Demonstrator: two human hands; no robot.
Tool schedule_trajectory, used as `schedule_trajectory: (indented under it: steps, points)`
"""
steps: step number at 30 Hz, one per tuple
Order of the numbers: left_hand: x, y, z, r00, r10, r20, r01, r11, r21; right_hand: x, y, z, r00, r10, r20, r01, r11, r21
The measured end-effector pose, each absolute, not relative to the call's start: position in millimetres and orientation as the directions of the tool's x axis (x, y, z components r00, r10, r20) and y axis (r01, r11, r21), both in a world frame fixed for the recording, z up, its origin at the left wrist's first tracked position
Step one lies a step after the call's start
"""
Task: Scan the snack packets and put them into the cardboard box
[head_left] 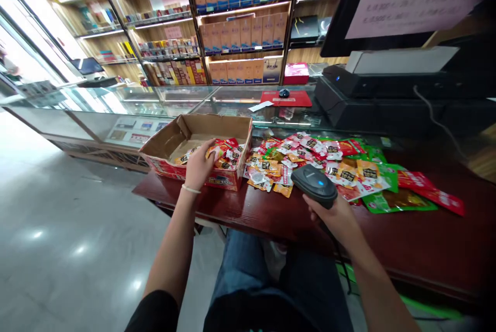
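Note:
My left hand (200,165) reaches over the near wall of an open cardboard box (163,150). Its fingers are closed at a red-and-yellow snack packet (222,149), partly hiding it. Small white-and-orange packets lie around it inside the box. A black barcode scanner (314,185) with a lit blue light is gripped in my right hand (336,218), just in front of a heap of snack packets (300,148). The heap is mostly small white, orange and red packets, with larger green packets (399,200) and a long red packet (430,191) at its right end.
Box and heap rest on a dark red wooden table (259,213). Behind it runs a glass display counter (228,95) with a mouse (284,93) on a red mat (304,98). A monitor (337,21) and black machine (360,99) stand back right. The scanner's cable (341,262) hangs down.

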State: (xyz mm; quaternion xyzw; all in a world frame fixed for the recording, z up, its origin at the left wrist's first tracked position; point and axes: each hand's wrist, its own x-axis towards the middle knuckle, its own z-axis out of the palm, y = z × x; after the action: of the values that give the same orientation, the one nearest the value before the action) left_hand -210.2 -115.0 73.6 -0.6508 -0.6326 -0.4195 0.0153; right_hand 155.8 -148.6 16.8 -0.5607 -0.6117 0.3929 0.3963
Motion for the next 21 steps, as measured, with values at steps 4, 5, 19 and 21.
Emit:
schedule_trajectory:
  steps: [4,5,19,21]
  points:
    - [-202.1,-115.0,69.5,-0.166,0.779,0.605,0.825,-0.226,0.518,155.0,-146.7,17.5,-0.042,0.999,0.011,0.354,0.025,-0.935]
    - [-197.0,-116.0,70.7,-0.171,0.768,0.617,0.825,-0.231,0.516,155.9,-147.1,19.6,-0.034,0.999,0.006,0.362,0.018,-0.932]
    - [-55.8,-112.7,21.6,0.279,0.797,0.536,0.622,-0.575,0.532,189.2,-154.7,4.0,0.050,0.997,-0.050,0.333,-0.064,-0.941]
    - [-46.5,-101.7,6.4,0.306,0.808,0.503,0.648,-0.564,0.511,191.1,-155.7,4.7,0.050,0.997,-0.061,0.322,-0.074,-0.944]
